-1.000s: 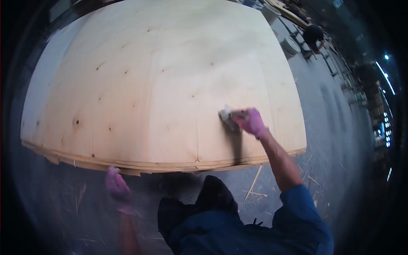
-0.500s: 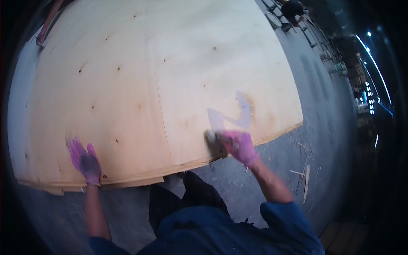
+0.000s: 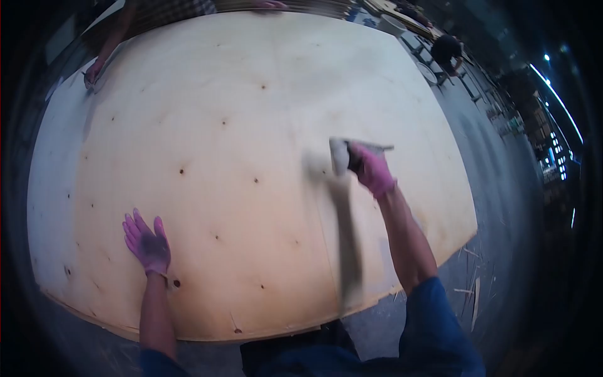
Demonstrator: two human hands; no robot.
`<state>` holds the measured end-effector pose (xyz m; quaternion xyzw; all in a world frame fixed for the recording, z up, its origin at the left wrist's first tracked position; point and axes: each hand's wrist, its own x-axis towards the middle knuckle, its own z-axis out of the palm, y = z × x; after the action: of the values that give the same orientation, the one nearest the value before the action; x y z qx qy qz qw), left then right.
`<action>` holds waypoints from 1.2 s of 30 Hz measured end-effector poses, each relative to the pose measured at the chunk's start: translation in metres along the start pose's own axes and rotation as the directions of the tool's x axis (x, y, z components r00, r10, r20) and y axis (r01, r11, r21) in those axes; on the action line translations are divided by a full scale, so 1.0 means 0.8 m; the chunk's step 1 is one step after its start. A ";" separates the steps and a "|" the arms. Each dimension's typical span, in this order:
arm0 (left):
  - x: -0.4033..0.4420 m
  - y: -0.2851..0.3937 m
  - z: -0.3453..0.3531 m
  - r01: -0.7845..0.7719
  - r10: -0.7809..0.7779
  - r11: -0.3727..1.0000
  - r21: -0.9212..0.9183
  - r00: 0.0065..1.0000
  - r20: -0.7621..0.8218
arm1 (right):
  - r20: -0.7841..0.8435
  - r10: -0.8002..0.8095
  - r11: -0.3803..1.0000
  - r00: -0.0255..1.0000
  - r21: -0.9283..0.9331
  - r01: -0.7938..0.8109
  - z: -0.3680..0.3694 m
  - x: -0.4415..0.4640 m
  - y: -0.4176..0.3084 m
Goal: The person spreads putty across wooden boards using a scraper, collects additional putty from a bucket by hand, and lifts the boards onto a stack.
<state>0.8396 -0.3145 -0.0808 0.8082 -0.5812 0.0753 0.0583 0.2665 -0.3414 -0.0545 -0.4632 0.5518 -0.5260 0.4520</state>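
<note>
A large wooden veneer sheet (image 3: 207, 201), dotted with dark knots, lies in front of me on a stack. My left hand (image 3: 149, 246), in a pink glove, rests flat on its left part with fingers spread. In my right hand (image 3: 375, 171), also pink-gloved, is a putty knife (image 3: 340, 156) with a wide pale blade, held over the right half of the sheet. A thin handle-like end juts out to the right of that fist. The knife and its shadow are somewhat blurred. My right forearm hides part of the sheet.
Across the sheet, a co-worker's gloved hand (image 3: 93, 74) works at the far left corner with a small tool. Their other gloved hand (image 3: 270, 5) is at the far edge. Another person (image 3: 446, 50) bends down at the far right. Wood scraps (image 3: 475, 301) litter the floor.
My right hand has lifted the putty knife from the grey putty smear near the front edge and moved farther out. The view has shifted, showing more of the co-worker. My left hand stays flat.
</note>
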 end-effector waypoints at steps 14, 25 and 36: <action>0.001 -0.006 0.005 -0.055 0.055 0.998 -0.006 0.998 -0.026 | 0.329 0.061 0.376 0.942 -0.882 0.283 0.132 0.146 -0.069; -0.023 -0.138 0.028 -0.354 0.355 0.934 0.039 0.917 -0.183 | 0.338 -0.222 0.227 0.915 -0.894 0.386 0.105 -0.302 -0.034; -0.075 -0.375 0.021 -0.077 0.111 0.938 0.338 0.990 -0.082 | 0.168 0.061 0.402 0.984 -0.907 0.130 0.117 -0.374 -0.054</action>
<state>1.1060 -0.1668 -0.1108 0.7729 -0.5944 0.2155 -0.0544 0.4089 -0.0618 -0.0116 -0.6899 0.6980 -0.1054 0.1603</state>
